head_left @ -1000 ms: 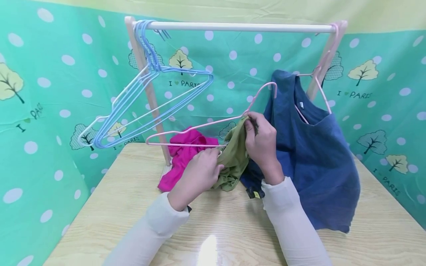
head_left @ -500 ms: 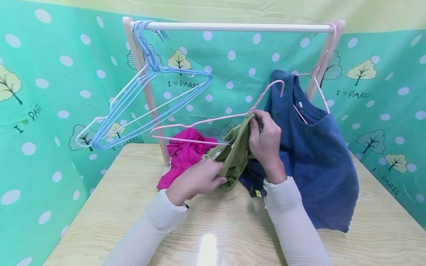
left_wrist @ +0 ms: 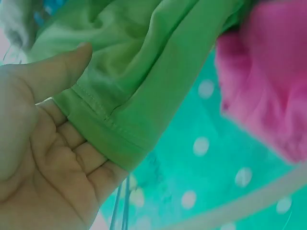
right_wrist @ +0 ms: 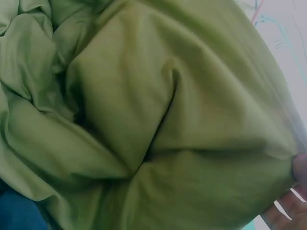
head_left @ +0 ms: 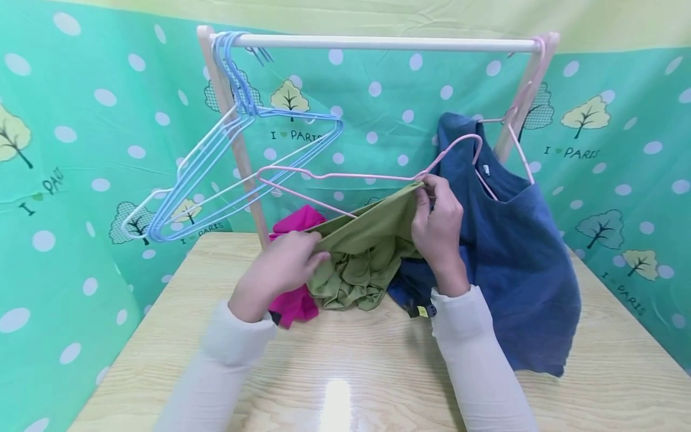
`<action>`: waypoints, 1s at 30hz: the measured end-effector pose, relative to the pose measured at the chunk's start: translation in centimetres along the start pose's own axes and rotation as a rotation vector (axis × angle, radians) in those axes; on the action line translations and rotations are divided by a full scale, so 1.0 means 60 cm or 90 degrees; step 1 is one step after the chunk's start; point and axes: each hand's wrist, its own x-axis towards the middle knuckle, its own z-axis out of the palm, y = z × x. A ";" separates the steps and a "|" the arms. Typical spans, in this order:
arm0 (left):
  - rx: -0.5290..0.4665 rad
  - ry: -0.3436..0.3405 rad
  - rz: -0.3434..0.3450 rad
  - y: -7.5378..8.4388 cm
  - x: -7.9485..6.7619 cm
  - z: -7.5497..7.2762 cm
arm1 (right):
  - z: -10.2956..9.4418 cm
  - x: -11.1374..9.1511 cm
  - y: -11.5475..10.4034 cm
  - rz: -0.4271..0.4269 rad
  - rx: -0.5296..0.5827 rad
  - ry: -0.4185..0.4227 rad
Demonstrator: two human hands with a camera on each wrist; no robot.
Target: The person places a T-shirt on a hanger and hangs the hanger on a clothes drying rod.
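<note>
An olive-green garment point(head_left: 372, 234) stretches between my two hands, its lower part bunched on the table. My right hand point(head_left: 439, 225) pinches the garment's edge near the neck of a pink hanger point(head_left: 340, 175); in the right wrist view, its thumb point(right_wrist: 300, 167) lies on the cloth. The hanger's left end sticks out above the garment, and the rest of its lower bar is inside. My left hand point(head_left: 278, 267) is at the other side of the edge. In the left wrist view, its fingers run behind the stitched hem point(left_wrist: 103, 127), with the thumb point(left_wrist: 62, 69) standing apart.
A white-barred rack point(head_left: 378, 42) stands behind. Several blue hangers point(head_left: 210, 162) hang at its left, and a navy sleeveless top point(head_left: 518, 270) on a pink hanger at its right. A magenta garment point(head_left: 299, 219) lies behind my left hand on the wooden table point(head_left: 378, 372).
My left hand has moved left, spreading the garment's edge wide. The pink hanger has tilted, its left end rising and its hook shifting right. My right hand has moved slightly right, still pinching.
</note>
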 end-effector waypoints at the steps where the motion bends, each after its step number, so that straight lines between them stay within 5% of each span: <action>1: 0.006 0.016 0.001 -0.003 -0.004 -0.008 | 0.000 0.000 0.000 0.000 -0.001 0.000; 6: 0.031 0.087 0.017 -0.017 -0.021 -0.041 | 0.001 -0.001 0.002 0.003 -0.008 0.001; 18: 0.054 0.268 0.182 -0.035 -0.036 -0.075 | -0.003 0.001 0.004 0.030 -0.014 -0.007; 30: -0.008 0.430 0.279 -0.048 -0.054 -0.100 | -0.006 0.002 0.015 0.019 -0.033 -0.026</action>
